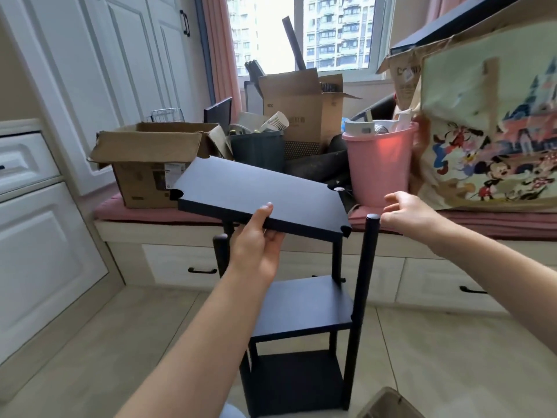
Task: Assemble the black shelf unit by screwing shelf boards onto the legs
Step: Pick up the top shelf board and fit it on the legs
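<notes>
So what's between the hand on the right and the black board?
In the head view, the round top of a black leg stands between the right hand and the tilted board. The hand is beside it, fingers loose.

Bright daylight comes through the window [301,34], apartment blocks outside. Pink curtains [220,55] hang left of it. Below the window runs a window seat [150,212] with a pink cushion and drawers underneath. White cabinets [90,70] stand further left. Pale tile floor [105,342] in front of the seat.
</notes>
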Demonstrator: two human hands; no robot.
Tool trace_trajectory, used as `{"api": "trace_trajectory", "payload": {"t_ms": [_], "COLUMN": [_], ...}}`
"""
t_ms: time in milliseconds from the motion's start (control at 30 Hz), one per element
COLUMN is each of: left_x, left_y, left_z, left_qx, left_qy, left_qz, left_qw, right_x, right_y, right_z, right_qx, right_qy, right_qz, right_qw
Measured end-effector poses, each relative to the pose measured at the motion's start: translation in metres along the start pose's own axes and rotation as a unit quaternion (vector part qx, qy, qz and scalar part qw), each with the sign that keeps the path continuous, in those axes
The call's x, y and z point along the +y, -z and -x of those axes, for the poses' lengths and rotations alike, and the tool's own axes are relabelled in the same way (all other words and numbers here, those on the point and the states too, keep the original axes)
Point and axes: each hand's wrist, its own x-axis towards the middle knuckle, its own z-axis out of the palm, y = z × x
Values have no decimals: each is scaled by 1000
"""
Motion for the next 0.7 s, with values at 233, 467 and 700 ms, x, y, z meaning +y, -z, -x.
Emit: {"api": "trace_trajectory", "payload": {"t_ms": [233,467,700], "left_x": [-38,-60,-70], "left_y": [-27,-34,-25], "left_z": [-15,-21,-20], "left_qx": [10,78,114], "left_qy": [18,-12,-23], "left_qz": [40,26,15], "left_qw": [999,997,993], "right_x": [30,36,36], "right_y": [-12,-14,-18], "right_z": [11,14,8], "right_qx": [-65,-1,4], "right_qy": [4,80,88], "right_qz": [-61,18,0], "right_qw": [996,997,996]}}
